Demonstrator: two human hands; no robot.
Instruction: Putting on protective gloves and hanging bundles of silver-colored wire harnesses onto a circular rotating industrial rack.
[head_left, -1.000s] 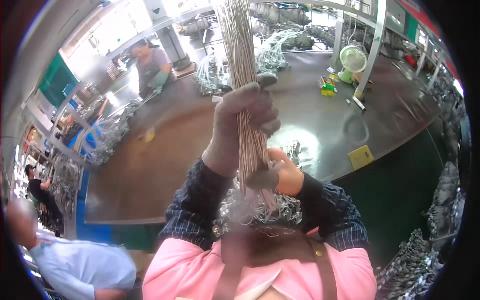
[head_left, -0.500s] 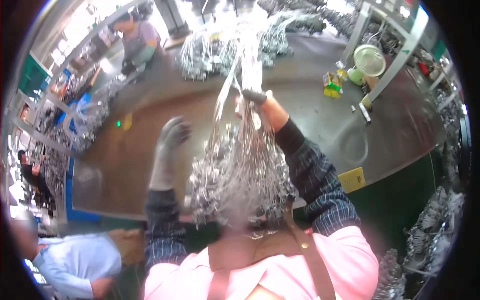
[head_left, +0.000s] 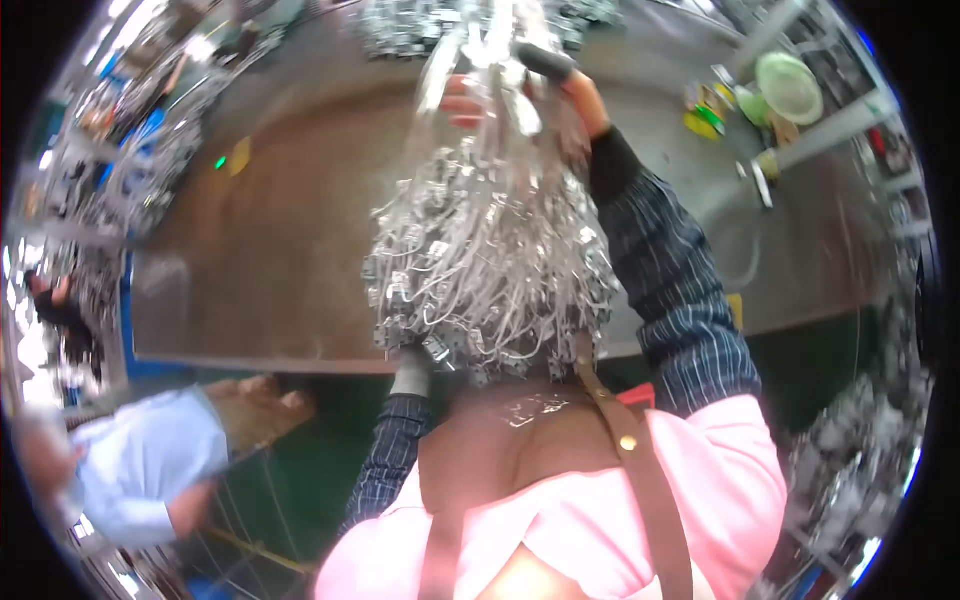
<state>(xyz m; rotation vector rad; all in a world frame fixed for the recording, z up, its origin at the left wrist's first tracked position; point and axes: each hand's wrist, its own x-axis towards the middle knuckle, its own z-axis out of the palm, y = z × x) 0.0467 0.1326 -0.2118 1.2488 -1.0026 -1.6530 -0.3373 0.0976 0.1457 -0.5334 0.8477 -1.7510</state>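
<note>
A thick bundle of pale wires [head_left: 490,235] with many small grey and white connectors hangs in front of me, its connector ends toward my apron. My right hand [head_left: 584,100] is closed round its upper part; bare fingertips come out on the left side, and the thumb looks dark-covered. At the bundle's lower left is my left hand [head_left: 412,368] in a grey glove. Its fingers are hidden by the connectors, so its grip does not show.
More connectors [head_left: 400,30] lie at the table's far edge. A pale green fan [head_left: 789,88] and a yellow-green box [head_left: 705,118] stand at the right of the dark table [head_left: 270,260]. A person in light blue [head_left: 150,460] is at the lower left.
My left hand has come down from the left of the wires to the connector ends. My right hand still grips the bundle, now higher in view. The view has tilted toward me.
</note>
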